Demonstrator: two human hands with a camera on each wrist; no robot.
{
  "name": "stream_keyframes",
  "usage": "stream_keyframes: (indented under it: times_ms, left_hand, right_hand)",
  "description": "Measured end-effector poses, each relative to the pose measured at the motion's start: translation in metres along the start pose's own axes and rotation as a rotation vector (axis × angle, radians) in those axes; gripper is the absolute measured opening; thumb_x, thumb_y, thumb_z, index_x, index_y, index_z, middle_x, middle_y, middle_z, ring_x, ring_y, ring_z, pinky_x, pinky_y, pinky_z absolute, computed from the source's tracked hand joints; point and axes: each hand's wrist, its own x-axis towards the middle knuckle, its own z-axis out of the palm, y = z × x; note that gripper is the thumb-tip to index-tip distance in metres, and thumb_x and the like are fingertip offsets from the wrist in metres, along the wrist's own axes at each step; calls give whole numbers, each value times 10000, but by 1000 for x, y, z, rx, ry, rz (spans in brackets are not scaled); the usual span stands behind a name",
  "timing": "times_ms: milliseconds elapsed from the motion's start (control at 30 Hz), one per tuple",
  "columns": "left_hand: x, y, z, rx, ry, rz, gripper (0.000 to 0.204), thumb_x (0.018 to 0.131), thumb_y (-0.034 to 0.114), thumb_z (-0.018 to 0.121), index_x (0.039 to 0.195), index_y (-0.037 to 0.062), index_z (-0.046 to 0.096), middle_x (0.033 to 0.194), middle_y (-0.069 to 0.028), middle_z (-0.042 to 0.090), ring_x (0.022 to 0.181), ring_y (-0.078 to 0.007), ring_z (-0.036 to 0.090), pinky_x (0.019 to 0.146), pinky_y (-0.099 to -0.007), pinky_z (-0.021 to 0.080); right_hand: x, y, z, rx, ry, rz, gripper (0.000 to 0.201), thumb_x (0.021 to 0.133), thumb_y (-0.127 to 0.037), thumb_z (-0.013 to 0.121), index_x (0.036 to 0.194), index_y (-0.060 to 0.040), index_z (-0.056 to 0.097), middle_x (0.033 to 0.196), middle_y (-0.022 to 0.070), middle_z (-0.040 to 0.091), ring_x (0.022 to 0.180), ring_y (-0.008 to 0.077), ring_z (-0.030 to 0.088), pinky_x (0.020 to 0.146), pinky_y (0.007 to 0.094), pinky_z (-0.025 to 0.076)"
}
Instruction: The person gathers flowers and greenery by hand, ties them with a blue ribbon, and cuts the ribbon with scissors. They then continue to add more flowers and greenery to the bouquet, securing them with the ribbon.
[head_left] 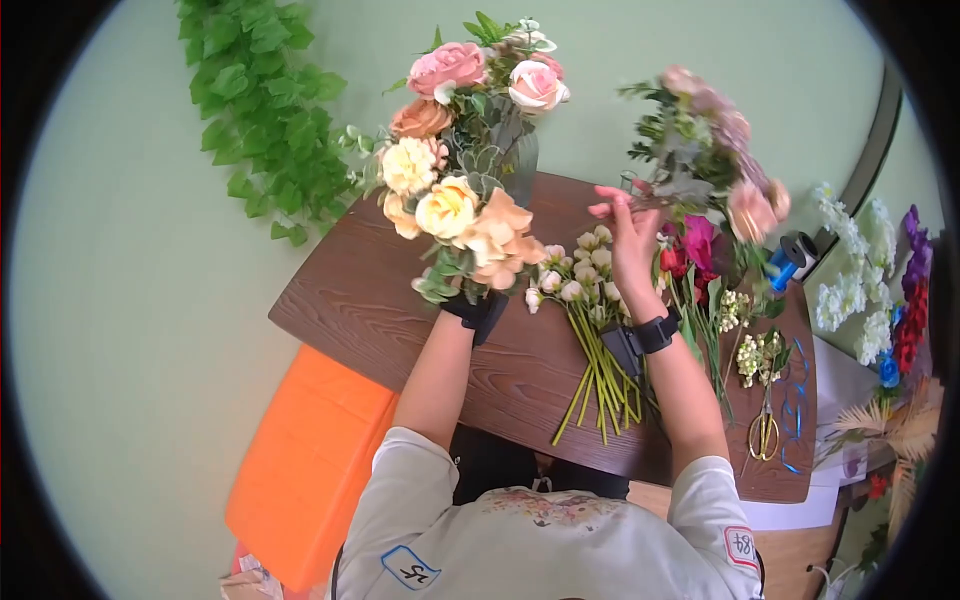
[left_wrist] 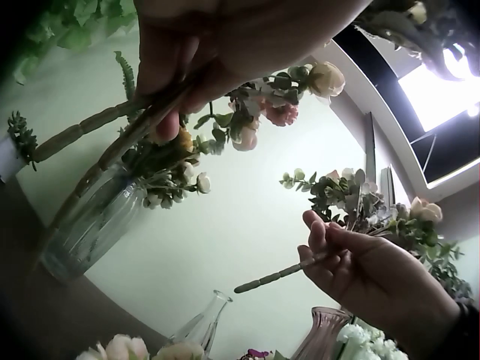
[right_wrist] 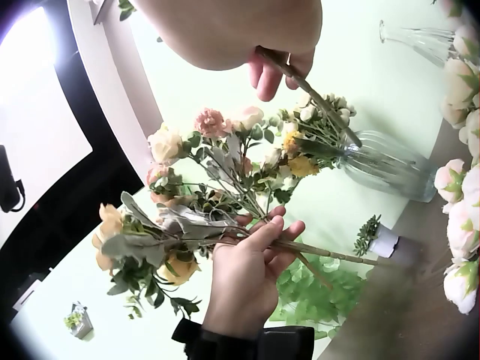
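My left hand grips the stems of a bouquet of artificial flowers with a yellow rose, peach petals and pink roses. In the head view the blooms cover that hand. Over the right side of the table, my right hand holds a spray of dusty pink roses with grey-green leaves, blurred in the head view. Its bare stem points out from between the fingers in the left wrist view. Behind the bouquet stands a clear glass vase with small white and yellow flowers in it.
White blooms on green stems lie on the brown table, beside magenta flowers. Scissors, curled blue ribbon and a blue spool are at the right. A narrow-necked bottle and a small potted plant stand near the wall.
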Motion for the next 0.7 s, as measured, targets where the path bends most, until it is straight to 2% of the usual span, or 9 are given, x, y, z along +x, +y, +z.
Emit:
stream_keyframes:
  times_ms: [67,133,167,200,333,400,433,567,700]
  left_hand:
    - [-6,-7,-7,80,80,5,589,806,378,473,1256,42,295,1236,-149,356,1058,-253,414,848,-309,382]
    - [-3,4,27,1709,-204,303,557,809,403,477,1213,38,362,1154,-123,448,1035,-223,437,840,-308,367]
    - [16,1,77,1260,546,-206,463,830,372,475,1116,9,452,982,-84,553,977,-194,476,835,-304,354]
    - [18,-14,71,1284,656,-69,287,839,246,502,980,-3,518,829,-75,591,860,-163,536,778,-283,403]
    - [12,-32,68,1237,604,-52,280,838,239,504,978,-4,518,829,-75,591,855,-161,537,774,-281,405]
    - [0,-43,76,1204,576,-43,275,837,233,504,976,-4,518,828,-75,591,851,-160,538,772,-279,407]
    - [-6,-40,76,1187,563,-39,273,837,231,505,975,-4,518,828,-75,591,849,-159,539,771,-278,408]
    - [-11,-60,88,1116,520,-30,263,835,221,506,971,-5,518,827,-76,591,841,-157,541,765,-275,411]
    - [-3,-72,95,1044,496,-20,253,834,210,508,967,-5,518,826,-76,591,834,-154,544,760,-273,414]
  right_hand:
    - [5,13,-1,-24,-94,100,250,879,-136,397,1084,-31,298,946,115,565,744,143,570,671,234,441]
    - [8,28,0,6,-123,103,277,878,-148,400,1103,-29,290,943,113,568,769,158,575,696,234,443]
    - [9,33,3,6,-172,111,262,880,-145,392,1095,-12,325,939,115,569,778,152,573,694,244,437]
    - [11,37,5,9,-220,120,255,881,-143,383,1088,4,360,935,116,570,786,146,571,691,254,431]
    - [20,71,2,29,-314,205,260,865,-167,422,1070,-11,386,934,98,571,795,160,568,697,262,431]
    - [22,100,-11,-711,-386,157,278,836,-171,478,1063,-29,400,926,82,575,790,175,568,691,260,429]
    - [22,104,-15,-311,-350,334,265,840,-199,463,1051,-45,423,924,69,571,802,183,556,686,275,438]
    - [1,109,-46,-179,-350,338,268,838,-198,462,1057,-48,426,940,66,564,820,181,548,699,278,435]
    - [28,122,-17,-5,-373,349,274,835,-197,459,1065,-52,430,961,63,553,844,179,536,716,281,432]
